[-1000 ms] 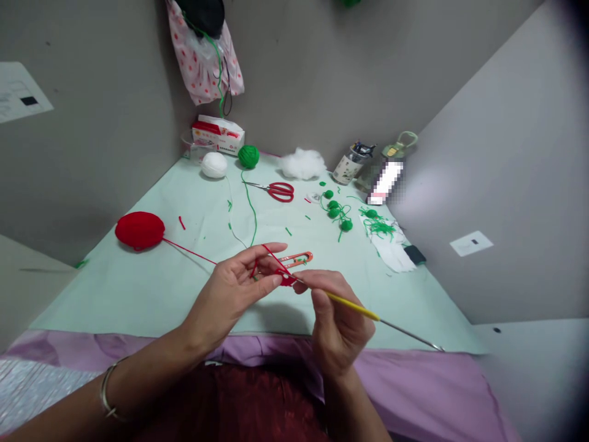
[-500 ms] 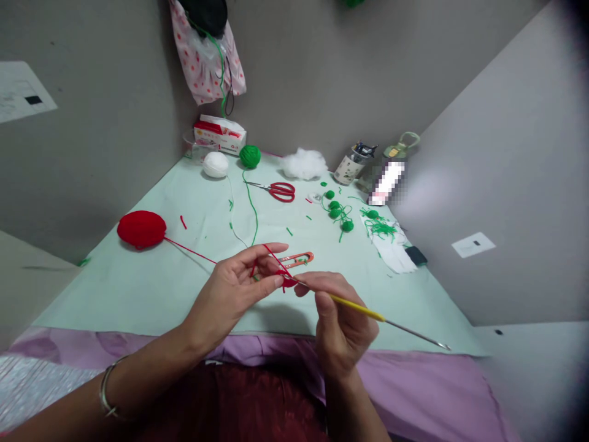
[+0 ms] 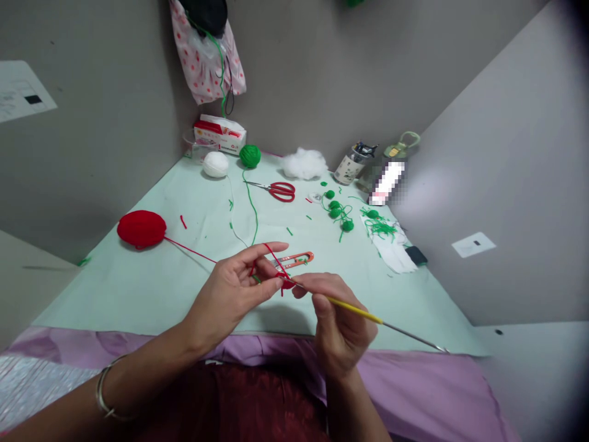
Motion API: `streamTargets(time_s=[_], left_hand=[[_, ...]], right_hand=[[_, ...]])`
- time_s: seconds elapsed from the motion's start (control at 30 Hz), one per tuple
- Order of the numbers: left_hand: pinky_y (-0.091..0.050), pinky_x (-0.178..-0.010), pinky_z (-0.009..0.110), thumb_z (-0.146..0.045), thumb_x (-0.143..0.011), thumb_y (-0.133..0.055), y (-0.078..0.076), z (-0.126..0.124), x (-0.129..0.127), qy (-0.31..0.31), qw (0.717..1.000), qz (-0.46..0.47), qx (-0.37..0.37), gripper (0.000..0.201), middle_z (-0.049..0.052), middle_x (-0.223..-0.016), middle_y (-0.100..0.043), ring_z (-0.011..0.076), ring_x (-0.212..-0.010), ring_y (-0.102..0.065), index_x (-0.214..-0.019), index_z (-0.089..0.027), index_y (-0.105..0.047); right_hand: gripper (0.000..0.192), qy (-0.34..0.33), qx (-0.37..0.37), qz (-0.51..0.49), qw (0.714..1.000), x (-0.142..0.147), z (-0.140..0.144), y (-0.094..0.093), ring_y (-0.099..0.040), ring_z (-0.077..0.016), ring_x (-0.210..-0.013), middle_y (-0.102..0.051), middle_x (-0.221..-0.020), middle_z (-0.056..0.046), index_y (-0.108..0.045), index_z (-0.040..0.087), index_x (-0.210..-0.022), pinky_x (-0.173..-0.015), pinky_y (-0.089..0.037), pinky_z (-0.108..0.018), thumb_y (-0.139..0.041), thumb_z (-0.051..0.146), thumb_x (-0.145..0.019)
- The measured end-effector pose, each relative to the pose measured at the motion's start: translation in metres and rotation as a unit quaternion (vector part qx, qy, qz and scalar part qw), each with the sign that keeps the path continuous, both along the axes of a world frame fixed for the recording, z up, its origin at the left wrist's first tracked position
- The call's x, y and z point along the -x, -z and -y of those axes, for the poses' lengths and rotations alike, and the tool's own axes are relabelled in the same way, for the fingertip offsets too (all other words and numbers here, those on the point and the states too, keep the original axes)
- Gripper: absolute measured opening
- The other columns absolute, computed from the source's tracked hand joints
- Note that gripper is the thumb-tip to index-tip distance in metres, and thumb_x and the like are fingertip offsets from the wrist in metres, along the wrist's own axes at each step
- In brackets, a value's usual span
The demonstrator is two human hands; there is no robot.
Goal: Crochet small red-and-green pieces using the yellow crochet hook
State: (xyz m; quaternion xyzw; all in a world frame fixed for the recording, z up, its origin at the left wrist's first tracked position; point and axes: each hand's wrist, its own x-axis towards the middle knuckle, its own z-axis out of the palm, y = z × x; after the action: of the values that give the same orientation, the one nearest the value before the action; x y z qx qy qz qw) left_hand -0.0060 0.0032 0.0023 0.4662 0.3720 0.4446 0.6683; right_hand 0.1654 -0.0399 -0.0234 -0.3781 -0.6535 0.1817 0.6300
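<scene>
Closest to me, the person's right hand (image 3: pixel 338 322) has its fingers (image 3: pixel 317 283) pinched together on a crochet hook (image 3: pixel 363 314) with a yellow grip, the steel shaft trailing out to the right, so the tip can work into the small red crochet piece (image 3: pixel 286 282) at the fingertips. The left hand (image 3: pixel 234 285) pinches that piece between thumb and a finger, while the index finger (image 3: pixel 262 250) is raised apart from the rest with the red yarn strand (image 3: pixel 188 250) looped over it, most likely to keep it taut. The strand runs away across the pale green table cover (image 3: pixel 138 288) to the red yarn ball (image 3: pixel 141 228), well apart on the left. Just behind the hands lies an orange thread snip (image 3: pixel 297 259). Farther back are green pompoms (image 3: pixel 338 212) amid yarn clippings, red-handled scissors (image 3: pixel 280 191), then a white yarn ball (image 3: pixel 215 164), a green yarn ball (image 3: pixel 250 156) and a tuft of white stuffing (image 3: pixel 304 163). By the wall sits a red-and-white box (image 3: pixel 219 132); its printing is too small to read, as is the label on the bottle (image 3: pixel 350 163).
</scene>
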Motion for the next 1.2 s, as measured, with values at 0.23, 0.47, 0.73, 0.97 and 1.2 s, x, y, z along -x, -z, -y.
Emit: streamTargets(time_s=[0.23,0.47,0.73,0.97,1.2], left_hand=[[-0.05,-0.087,0.031,-0.021,-0.08,-0.078,-0.002,0.002,-0.003,-0.018,0.999,-0.032,-0.015,0.046,-0.004,-0.079,-0.064,0.0149,-0.081,-0.062,-0.126,-0.021,-0.073],[-0.051,-0.09,0.031,-0.02,-0.077,-0.076,-0.008,0.004,-0.005,-0.049,0.994,-0.091,-0.029,0.05,-0.005,-0.077,-0.062,0.0149,-0.079,-0.062,-0.127,-0.02,-0.073],[-0.051,-0.089,0.033,-0.019,-0.079,-0.075,-0.001,0.004,-0.004,0.005,0.999,-0.04,-0.024,0.052,-0.005,-0.074,-0.061,0.0149,-0.077,-0.062,-0.13,-0.02,-0.07],[-0.05,-0.089,0.028,-0.019,-0.083,-0.076,0.004,0.005,-0.006,-0.021,1.0,0.0,-0.009,0.045,-0.003,-0.086,-0.06,0.0138,-0.086,-0.06,-0.128,-0.023,-0.071],[-0.048,-0.082,0.024,-0.024,-0.083,-0.082,0.004,0.006,-0.008,-0.008,0.998,0.057,0.038,0.054,-0.004,-0.08,-0.063,0.0109,-0.077,-0.058,-0.135,-0.022,-0.069]], right_hand=[[0.036,-0.007,-0.011,0.04,0.999,-0.002,0.0,0.0,-0.073,-0.0183,-0.09,-0.079,-0.1,-0.004,-0.074,0.026,-0.118,-0.079,-0.06,-0.037,-0.056,0.003,-0.097],[0.033,-0.013,-0.016,0.039,0.999,0.001,-0.001,0.003,-0.073,-0.0199,-0.093,-0.079,-0.099,-0.006,-0.074,0.024,-0.115,-0.08,-0.06,-0.038,-0.056,0.003,-0.096],[0.021,-0.039,0.037,-0.086,0.995,0.008,-0.007,0.009,-0.07,-0.0173,-0.077,-0.078,-0.092,-0.004,-0.077,0.027,-0.105,-0.071,-0.059,-0.036,-0.059,0.016,-0.1],[0.02,0.011,0.035,-0.139,0.99,0.017,-0.01,0.014,-0.067,-0.015,-0.07,-0.077,-0.094,-0.002,-0.075,0.027,-0.103,-0.069,-0.058,-0.035,-0.058,0.018,-0.101],[0.046,0.129,-0.095,0.162,0.974,0.008,-0.001,0.02,-0.073,-0.0217,-0.094,-0.074,-0.103,-0.006,-0.073,0.033,-0.129,-0.077,-0.061,-0.035,-0.069,0.007,-0.091]])
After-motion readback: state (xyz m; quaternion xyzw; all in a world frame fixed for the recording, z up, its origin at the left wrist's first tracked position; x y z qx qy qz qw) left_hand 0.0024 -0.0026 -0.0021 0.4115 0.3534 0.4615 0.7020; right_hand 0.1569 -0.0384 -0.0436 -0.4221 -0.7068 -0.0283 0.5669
